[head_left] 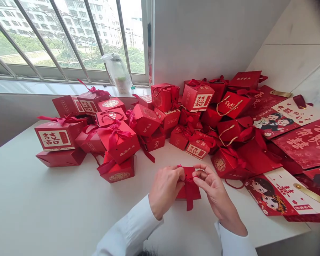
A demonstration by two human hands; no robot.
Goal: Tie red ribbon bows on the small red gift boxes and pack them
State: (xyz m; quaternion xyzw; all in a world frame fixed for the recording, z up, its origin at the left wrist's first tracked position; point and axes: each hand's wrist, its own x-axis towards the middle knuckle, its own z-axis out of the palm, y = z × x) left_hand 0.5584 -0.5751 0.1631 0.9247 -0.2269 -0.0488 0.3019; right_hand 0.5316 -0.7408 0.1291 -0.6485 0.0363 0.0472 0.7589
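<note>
Left hand (165,186) and right hand (215,188) angled inward, white cuffs, fingers narrow, pinching red ribbon (189,199) on red box (188,190), near centre of white worktop (69,202). Far gift boxes (58,138) show printed 囍 labels.

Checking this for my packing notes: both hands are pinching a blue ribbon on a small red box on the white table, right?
Not quite: the head view shows the ribbon is red, not blue. The left hand and right hand are pinching it on the small red box on the white table.
</note>
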